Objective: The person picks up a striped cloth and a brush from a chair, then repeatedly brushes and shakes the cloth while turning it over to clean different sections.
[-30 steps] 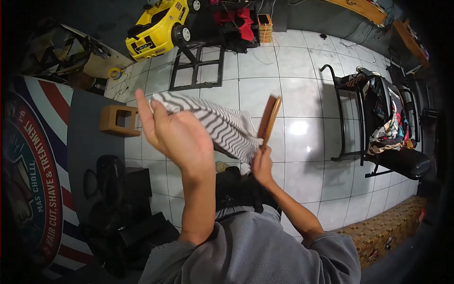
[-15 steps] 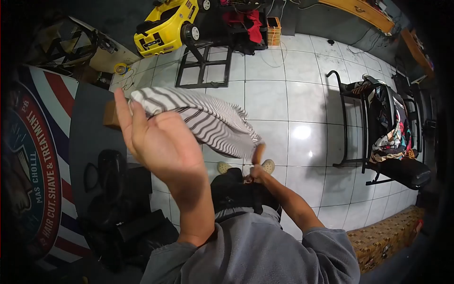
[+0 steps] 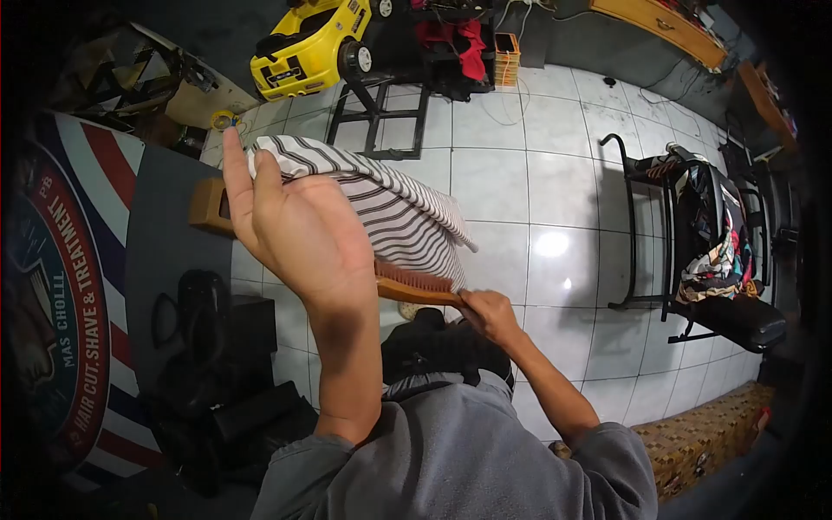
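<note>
- Left hand (image 3: 299, 234): raised, as half a second ago, two fingers stretched upward against the striped cloth (image 3: 390, 208); whether they pinch it, I cannot tell.
- The striped cloth extends rightward from that hand, above the floor.
- Brush (image 3: 420, 286): previously at the cloth's right end, now crosswise along its lower edge, bristles toward the fabric.
- Right hand (image 3: 492, 314): fingers wrapped around the brush handle, slightly farther right than before.
- Room: barber sign (image 3: 78, 303), brown box (image 3: 206, 206), yellow toy car (image 3: 299, 56), white tiled floor (image 3: 494, 182), black-framed chair (image 3: 741, 325) bearing patterned fabric (image 3: 715, 234).
</note>
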The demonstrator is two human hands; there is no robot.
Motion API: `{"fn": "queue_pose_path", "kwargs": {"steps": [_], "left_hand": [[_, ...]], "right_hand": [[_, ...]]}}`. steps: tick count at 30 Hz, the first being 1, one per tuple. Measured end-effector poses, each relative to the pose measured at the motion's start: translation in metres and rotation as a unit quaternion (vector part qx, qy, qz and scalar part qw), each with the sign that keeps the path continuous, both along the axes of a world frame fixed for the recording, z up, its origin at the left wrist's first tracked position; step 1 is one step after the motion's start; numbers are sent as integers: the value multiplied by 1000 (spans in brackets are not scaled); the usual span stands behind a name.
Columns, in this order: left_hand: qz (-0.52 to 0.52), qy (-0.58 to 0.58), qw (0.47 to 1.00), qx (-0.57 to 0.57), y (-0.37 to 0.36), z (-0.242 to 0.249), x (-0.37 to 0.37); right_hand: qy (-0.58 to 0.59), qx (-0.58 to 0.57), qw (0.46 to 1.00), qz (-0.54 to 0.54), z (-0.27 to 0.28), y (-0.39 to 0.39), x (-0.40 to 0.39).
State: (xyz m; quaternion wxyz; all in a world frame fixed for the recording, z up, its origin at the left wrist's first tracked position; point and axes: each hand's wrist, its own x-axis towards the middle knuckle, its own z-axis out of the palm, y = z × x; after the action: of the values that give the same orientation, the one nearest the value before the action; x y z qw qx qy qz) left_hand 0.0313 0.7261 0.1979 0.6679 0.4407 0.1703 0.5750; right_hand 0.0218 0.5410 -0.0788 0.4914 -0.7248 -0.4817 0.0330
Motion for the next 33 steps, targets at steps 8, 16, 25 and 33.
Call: {"fn": "queue_pose_path", "kwargs": {"steps": [8,16,25,33], "left_hand": [[39,-6,999,-24,-3,-10,-4],[6,-25,999,-47,-2,9,-33],[20,-73,997,-24,12,5,-23],[-175,61,983,-15,23,-4,-23]], "right_hand": [[-70,-124,990,0,82,30,-17],[16,-209,974,-90,-30,43,16],[93,-483,870,35,-161,-19,-28],[-92,-139,985,48,71,23,14]]}}
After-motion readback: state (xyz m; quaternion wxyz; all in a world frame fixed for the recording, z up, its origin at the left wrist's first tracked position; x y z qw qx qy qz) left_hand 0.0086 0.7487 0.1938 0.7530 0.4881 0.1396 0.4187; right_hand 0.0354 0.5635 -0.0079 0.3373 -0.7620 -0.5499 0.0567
